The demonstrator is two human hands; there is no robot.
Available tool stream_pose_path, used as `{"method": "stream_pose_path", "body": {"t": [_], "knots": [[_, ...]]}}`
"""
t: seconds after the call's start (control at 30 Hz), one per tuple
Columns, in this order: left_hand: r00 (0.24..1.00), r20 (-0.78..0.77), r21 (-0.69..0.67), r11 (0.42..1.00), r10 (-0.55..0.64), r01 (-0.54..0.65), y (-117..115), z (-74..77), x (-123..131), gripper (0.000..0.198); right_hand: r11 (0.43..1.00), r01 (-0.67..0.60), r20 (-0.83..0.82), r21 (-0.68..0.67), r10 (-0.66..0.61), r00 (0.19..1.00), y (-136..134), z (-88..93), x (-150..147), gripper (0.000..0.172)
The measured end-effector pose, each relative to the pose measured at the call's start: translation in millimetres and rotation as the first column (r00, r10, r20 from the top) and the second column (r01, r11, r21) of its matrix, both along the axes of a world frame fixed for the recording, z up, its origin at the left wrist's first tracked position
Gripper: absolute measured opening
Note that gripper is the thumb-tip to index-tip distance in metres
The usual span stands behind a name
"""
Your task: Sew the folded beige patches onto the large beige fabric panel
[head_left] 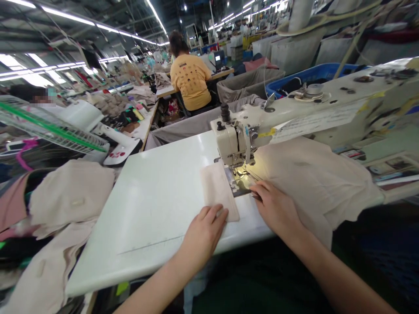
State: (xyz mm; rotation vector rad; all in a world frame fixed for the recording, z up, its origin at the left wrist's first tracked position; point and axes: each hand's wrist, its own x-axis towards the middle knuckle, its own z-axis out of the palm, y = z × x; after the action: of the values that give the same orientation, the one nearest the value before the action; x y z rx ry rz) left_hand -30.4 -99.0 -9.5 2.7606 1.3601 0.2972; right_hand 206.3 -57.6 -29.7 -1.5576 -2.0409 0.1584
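Glossy white table [157, 205], left hand [201, 235] flat on rectangular beige strip [218, 189], right hand [276, 209] flat on fabric [314, 179]

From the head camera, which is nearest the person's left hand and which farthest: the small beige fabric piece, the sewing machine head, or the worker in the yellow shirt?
1. The small beige fabric piece: touching the fingertips of the left hand.
2. The sewing machine head: just beyond the piece, up and to the right.
3. The worker in the yellow shirt: far back, seated at another table.
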Motion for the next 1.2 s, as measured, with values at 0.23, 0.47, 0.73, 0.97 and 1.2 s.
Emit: {"method": "stream_pose_path", "body": {"t": [0.23, 0.47, 0.73, 0.97, 1.2], "knots": [[0.996, -0.062, 0.056, 0.996, 0.069, -0.065, 81.4, 1.1, -3.1, 0.03, 0.995, -0.045, -0.138, 0.089, 0.057, 0.989, -1.1, 7.5, 7.8, 0.037], [0.928, 0.374, -0.141, 0.989, 0.005, 0.052, 81.8, 23.2, 47.0, 0.04, 0.997, -0.08, -0.466, -0.018, 0.063, 0.882, -4.2, 15.1, 15.2, 0.033], [0.597, 0.769, -0.59, 0.614, 0.23, 0.523, 79.2, 21.0, 64.9, 0.033, 0.942, -0.317, -0.622, -0.11, 0.183, 0.761, -12.9, 36.1, 17.0, 0.034], [0.43, 0.718, -0.635, 0.768, 0.547, 0.083, 78.8, 12.2, 39.9, 0.03, 0.986, -0.115, -0.557, -0.122, 0.028, 0.83, -6.4, 16.5, 16.6, 0.024], [0.344, 0.731, -0.577, 0.803, 0.589, -0.149, 67.3, 26.4, 2.3, 0.031, 0.962, -0.264, -0.26, -0.07, 0.238, 0.936, -29.1, 5.7, 17.1, 0.014]]}}
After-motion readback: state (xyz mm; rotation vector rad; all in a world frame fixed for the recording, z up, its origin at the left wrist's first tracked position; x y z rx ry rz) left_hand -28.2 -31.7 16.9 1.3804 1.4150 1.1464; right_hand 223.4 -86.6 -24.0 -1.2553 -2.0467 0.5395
